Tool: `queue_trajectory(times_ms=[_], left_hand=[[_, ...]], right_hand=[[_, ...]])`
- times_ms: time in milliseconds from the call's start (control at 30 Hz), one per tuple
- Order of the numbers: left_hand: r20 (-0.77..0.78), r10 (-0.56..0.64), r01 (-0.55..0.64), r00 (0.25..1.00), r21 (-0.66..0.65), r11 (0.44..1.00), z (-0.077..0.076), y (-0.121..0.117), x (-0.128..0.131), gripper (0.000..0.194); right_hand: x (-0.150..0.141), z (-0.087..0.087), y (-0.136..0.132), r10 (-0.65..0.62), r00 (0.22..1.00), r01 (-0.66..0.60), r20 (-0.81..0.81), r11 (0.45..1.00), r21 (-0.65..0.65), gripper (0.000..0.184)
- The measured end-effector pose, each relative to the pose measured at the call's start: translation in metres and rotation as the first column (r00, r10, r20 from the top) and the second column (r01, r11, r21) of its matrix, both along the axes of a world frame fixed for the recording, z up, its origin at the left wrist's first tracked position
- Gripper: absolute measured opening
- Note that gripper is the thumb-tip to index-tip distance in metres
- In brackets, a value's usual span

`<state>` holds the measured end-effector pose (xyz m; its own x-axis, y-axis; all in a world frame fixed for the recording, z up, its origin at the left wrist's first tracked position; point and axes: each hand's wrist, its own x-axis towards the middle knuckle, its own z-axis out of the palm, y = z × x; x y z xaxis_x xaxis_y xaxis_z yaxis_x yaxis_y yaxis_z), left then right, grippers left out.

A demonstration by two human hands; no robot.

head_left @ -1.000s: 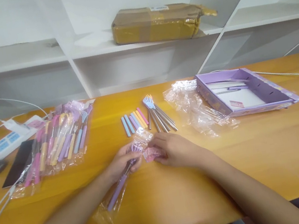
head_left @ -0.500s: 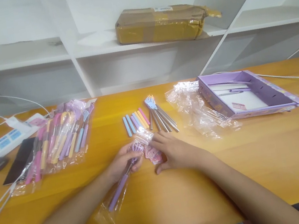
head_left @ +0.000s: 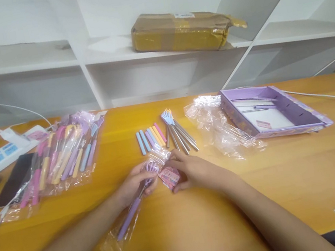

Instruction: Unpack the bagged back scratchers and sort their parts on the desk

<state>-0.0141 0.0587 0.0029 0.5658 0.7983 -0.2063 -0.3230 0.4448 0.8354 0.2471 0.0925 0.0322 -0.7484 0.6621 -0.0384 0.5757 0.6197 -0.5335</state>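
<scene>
1 purple scratcher (head_left: 128,220) in clear bag (head_left: 134,224) is held above desk (head_left: 292,177) by L hand (head_left: 140,181), fingers clamped round scratcher & bag near claw end. Pink cards (head_left: 170,177) are partly covered by R hand (head_left: 190,168), thumb & index at opp. sides; can't be told if cards are gripped. Coloured handles (head_left: 153,137) & metal rods (head_left: 182,136) are laid just beyond, bagged scratchers (head_left: 71,152) piled at left, box (head_left: 284,132) set at right w/ loose wrappers (head_left: 219,129) beside it.
</scene>
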Motion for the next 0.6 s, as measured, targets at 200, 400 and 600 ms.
queue_trajectory(times_ms=[200, 400, 600], left_hand=[[-0.008, 0.001, -0.001, 1.000, -0.006, 1.000, 0.000, 0.000, 0.000, 0.017], [-0.024, 0.002, -0.002, 1.000, 0.004, 1.000, 0.002, 0.000, 0.001, 0.017], [0.010, -0.017, 0.017, 1.000, -0.019, 1.000, 0.003, -0.001, 0.000, 0.023]], right_hand=[[-0.003, 0.015, -0.008, 0.013, 1.000, -0.012, 0.005, 0.999, -0.051, 0.050], [0.000, 0.013, -0.009, 0.042, 0.999, -0.043, -0.015, 0.999, -0.026, 0.054], [0.000, 0.009, -0.003, 0.037, 0.997, -0.037, -0.063, 0.999, 0.012, 0.050]])
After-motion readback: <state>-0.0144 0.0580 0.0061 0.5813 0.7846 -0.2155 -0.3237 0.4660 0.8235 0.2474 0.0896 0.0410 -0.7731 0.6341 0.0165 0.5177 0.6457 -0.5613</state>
